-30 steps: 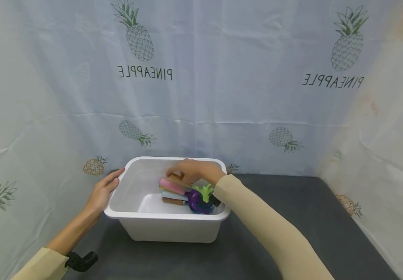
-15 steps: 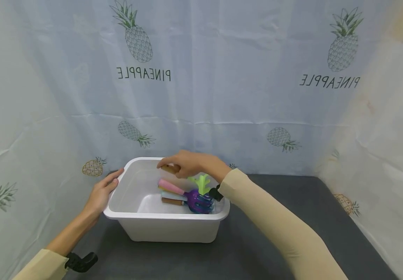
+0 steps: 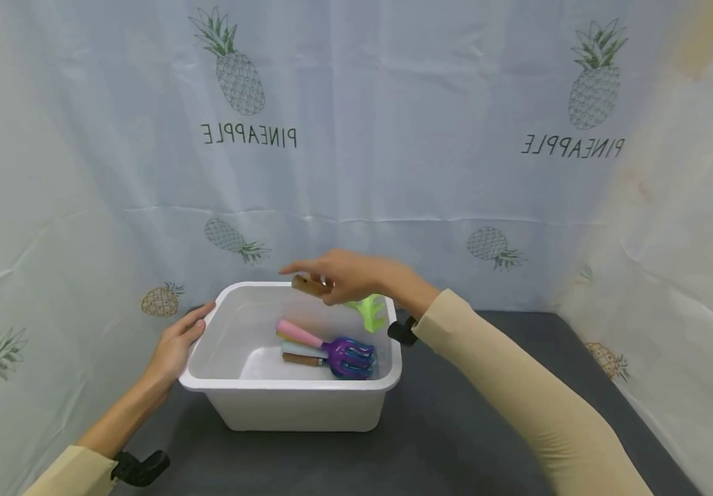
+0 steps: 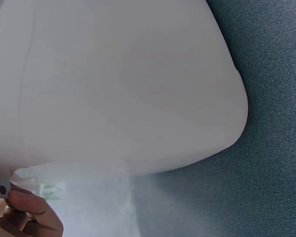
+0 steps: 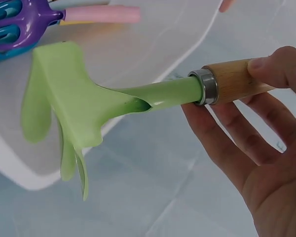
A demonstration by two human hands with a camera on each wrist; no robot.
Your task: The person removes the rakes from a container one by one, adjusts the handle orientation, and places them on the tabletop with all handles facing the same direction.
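My right hand point(image 3: 356, 275) grips a green garden hand rake point(image 5: 79, 94) by its wooden handle point(image 5: 232, 81), above the white tub's back right. Its thumb lies along the handle and its fingers are underneath; the bent tines point downward. My left hand point(image 3: 173, 344) holds the left rim of the white tub point(image 3: 288, 384). In the left wrist view the tub's outer wall point(image 4: 128, 89) fills most of the picture, with curled fingers point(image 4: 34, 207) at lower left. Inside the tub lies a purple hand rake point(image 3: 350, 357) with a pink handle point(image 3: 299, 333).
Under the purple rake lie more tools, with a pale blue handle point(image 3: 302, 350) and a brown handle point(image 3: 299, 359). The tub stands on a dark tabletop point(image 3: 455, 427). A pineapple-print curtain point(image 3: 362, 151) hangs close behind and at both sides.
My right hand has lifted the green hand rake up out of the pile, towards the tub's back rim. The purple rake is now more visible. My left hand stays on the rim.
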